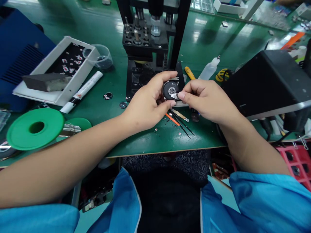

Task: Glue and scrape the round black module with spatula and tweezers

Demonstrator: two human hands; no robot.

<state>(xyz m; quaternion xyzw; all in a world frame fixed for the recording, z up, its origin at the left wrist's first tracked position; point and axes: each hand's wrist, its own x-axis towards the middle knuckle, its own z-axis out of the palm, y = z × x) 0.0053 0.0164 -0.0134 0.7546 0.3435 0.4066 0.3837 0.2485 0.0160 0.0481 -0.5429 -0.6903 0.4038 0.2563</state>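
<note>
My left hand (153,102) grips a round black watch case (167,88) by its edge between thumb and fingers. The back of the case faces up, with a ringed sensor at its centre. Pinched in my right hand (202,97) is a small flat silvery piece (174,96), its end lying over the case back near the sensor; its exact kind is hard to make out. Below the hands, black tweezers (182,125), an orange stick (172,119) and a beige-handled tool (180,115) rest on the green table (136,136).
A black press (145,48) stands just behind my hands. To the left are a white tray (80,77), a clear cup (103,60), a marker (82,90) and a green spool (36,129). On the right sit a plastic bottle (209,69) and a large black box (269,77).
</note>
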